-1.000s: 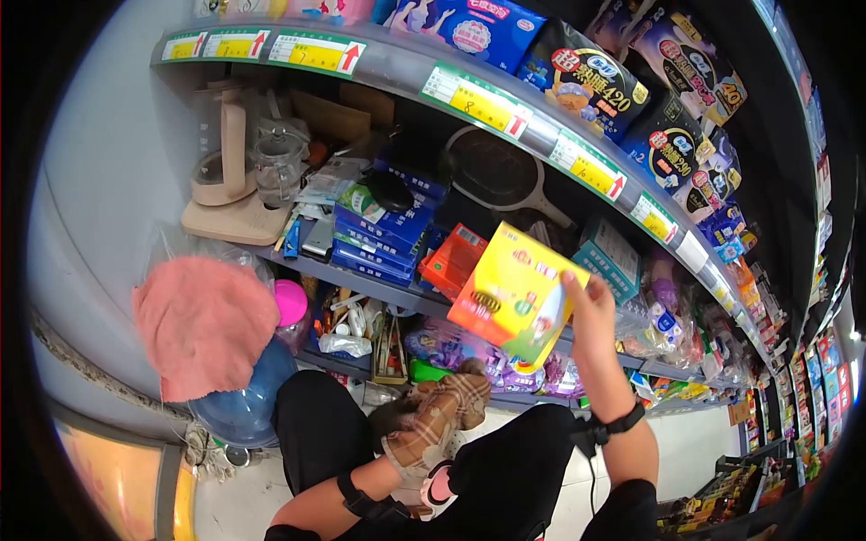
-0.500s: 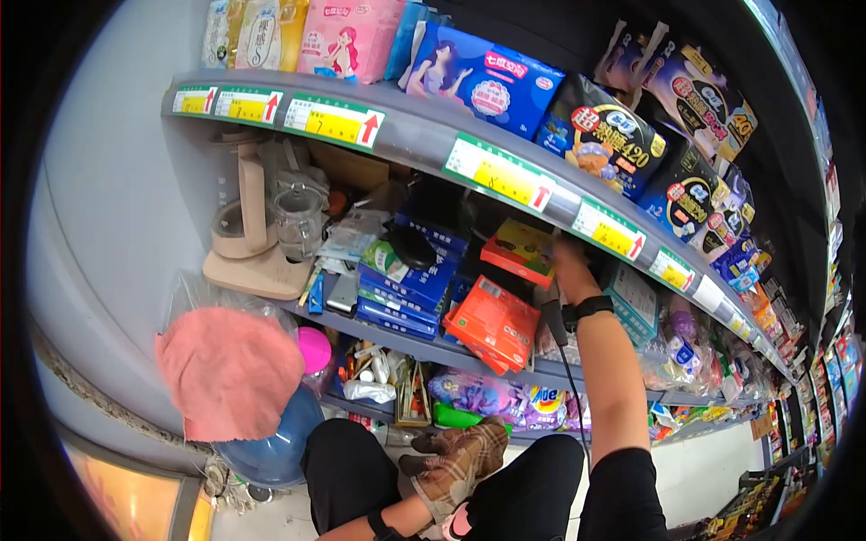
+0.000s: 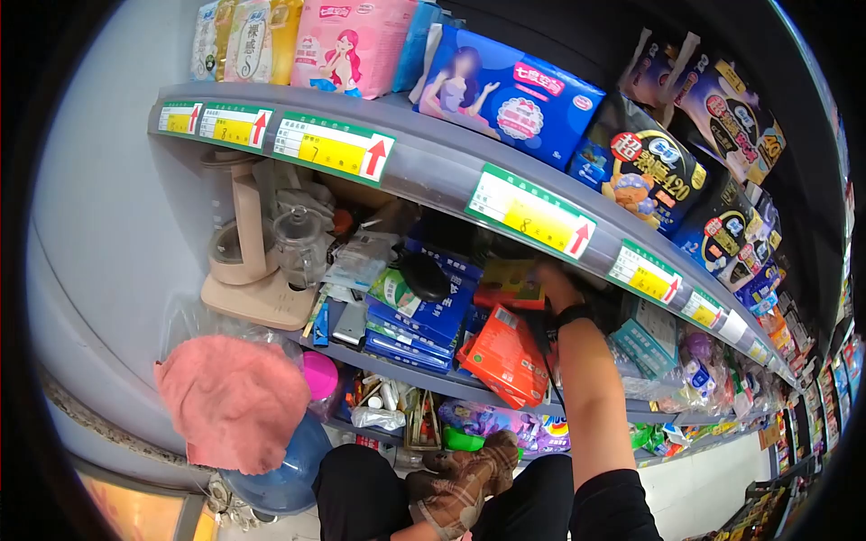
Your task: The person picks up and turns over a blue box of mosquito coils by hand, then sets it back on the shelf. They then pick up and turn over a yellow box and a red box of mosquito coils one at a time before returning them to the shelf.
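Note:
My right hand (image 3: 557, 287) is bare and reaches under the upper shelf. It is at the right end of a red and yellow box (image 3: 511, 285), its fingers closed on that end and partly in shadow. Just below lies a tilted orange-red box (image 3: 507, 356). Stacked blue boxes (image 3: 417, 311) with a dark oval object (image 3: 424, 276) on top stand to the left. My left hand (image 3: 460, 491) is low between the knees, covered by brown plaid fabric that looks like a work glove. Its finger shape, and anything within it, cannot be made out.
An upper shelf edge (image 3: 433, 162) with price labels crosses above my right hand. At left are a beige appliance (image 3: 248, 293), a glass jar (image 3: 299, 243) and a pink cloth (image 3: 233, 401) over a blue container (image 3: 293, 469). A teal box (image 3: 647, 341) stands right of my forearm.
The view has shifted slightly. My right hand and the red and yellow box have moved a little left and deeper under the shelf; the box lies more level. My left hand has lowered slightly.

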Demonstrator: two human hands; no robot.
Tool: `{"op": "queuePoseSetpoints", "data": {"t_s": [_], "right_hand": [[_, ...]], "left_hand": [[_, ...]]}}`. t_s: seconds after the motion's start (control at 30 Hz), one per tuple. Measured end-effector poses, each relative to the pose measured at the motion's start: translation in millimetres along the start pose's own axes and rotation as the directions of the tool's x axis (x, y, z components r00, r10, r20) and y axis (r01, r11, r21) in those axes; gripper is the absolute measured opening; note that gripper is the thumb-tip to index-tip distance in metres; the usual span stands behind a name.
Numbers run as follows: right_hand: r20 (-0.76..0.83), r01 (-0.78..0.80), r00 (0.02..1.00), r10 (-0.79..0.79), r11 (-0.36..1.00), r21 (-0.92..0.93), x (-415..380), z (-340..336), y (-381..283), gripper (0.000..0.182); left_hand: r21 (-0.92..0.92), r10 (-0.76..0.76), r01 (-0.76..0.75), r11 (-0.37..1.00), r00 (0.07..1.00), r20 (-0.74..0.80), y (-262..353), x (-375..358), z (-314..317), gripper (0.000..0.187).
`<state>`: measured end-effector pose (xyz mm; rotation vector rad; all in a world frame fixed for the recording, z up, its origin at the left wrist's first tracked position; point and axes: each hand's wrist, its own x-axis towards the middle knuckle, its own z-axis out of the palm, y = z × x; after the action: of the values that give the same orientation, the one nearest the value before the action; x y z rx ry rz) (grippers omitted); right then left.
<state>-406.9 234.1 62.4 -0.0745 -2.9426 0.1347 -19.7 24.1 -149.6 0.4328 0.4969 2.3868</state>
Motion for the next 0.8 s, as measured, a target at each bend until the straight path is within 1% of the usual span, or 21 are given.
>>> {"op": "queuePoseSetpoints", "data": {"t_s": [0.03, 0.1, 0.2, 0.33, 0.43, 0.47, 0.53, 0.57, 0.6, 0.67, 0.73, 0.8], "right_hand": [[0.005, 0.007, 1.000, -0.007, 1.000, 0.002, -0.4, 4.9, 0.1, 0.063], [0.014, 0.018, 1.000, -0.018, 1.000, 0.014, -1.4, 10.9, 5.4, 0.065], [0.018, 0.050, 0.999, -0.051, 0.998, 0.038, -0.6, 18.4, 9.5, 0.068], [0.006, 0.127, 0.992, -0.129, 0.985, 0.116, 1.9, 26.6, 13.1, 0.072], [-0.022, 0.232, 0.972, -0.233, 0.944, 0.235, 6.2, 31.9, 13.5, 0.075], [-0.016, 0.264, 0.963, -0.270, 0.924, 0.278, 5.2, 32.0, 10.0, 0.076], [0.058, 0.270, 0.950, -0.306, 0.903, 0.334, -4.9, 21.8, -5.4, 0.078], [0.116, 0.254, 0.943, -0.312, 0.900, 0.355, -19.5, 9.5, -19.7, 0.086], [0.174, 0.236, 0.932, -0.318, 0.897, 0.373, -34.5, -3.4, -34.6, 0.093], [0.199, 0.159, 0.944, -0.262, 0.892, 0.423, -54.1, -5.3, -46.8, 0.105], [0.350, 0.090, 0.910, -0.221, 0.931, 0.354, -39.0, 18.7, -44.6, 0.108], [0.417, 0.076, 0.888, -0.195, 0.956, 0.284, -46.6, 14.0, -55.1, 0.102]], "left_hand": [[-0.147, -0.031, 0.031, 0.989, 1.000, 0.007, 0.8, 0.1, -1.5, 0.044], [-0.369, -0.064, 0.070, 0.927, 0.998, 0.029, -1.8, -1.3, -2.8, 0.045], [-0.586, -0.084, 0.101, 0.804, 0.995, 0.056, -7.7, -0.1, -4.7, 0.045], [-0.757, -0.086, 0.117, 0.643, 0.993, 0.081, -19.1, 4.3, -6.3, 0.047], [-0.834, -0.058, 0.099, 0.542, 0.995, 0.080, -32.7, 4.0, -12.6, 0.048], [-0.851, -0.049, 0.087, 0.517, 0.996, 0.072, -40.8, 1.9, -16.4, 0.048], [-0.890, -0.039, 0.038, 0.454, 0.999, 0.023, -58.9, -5.4, -32.4, 0.049], [-0.987, -0.152, 0.153, 0.042, 0.978, 0.145, -32.3, 1.3, -9.4, 0.028], [-0.909, -0.261, 0.147, -0.389, 0.929, 0.262, -5.0, 8.1, 14.2, 0.014], [-0.978, -0.384, 0.140, -0.156, 0.904, 0.190, -0.4, 2.8, 21.5, 0.015], [-0.983, -0.377, 0.146, -0.109, 0.909, 0.177, -2.7, -0.9, 21.9, 0.016], [-0.983, -0.341, 0.169, -0.078, 0.921, 0.186, -4.4, 1.3, 20.5, 0.018]]}}
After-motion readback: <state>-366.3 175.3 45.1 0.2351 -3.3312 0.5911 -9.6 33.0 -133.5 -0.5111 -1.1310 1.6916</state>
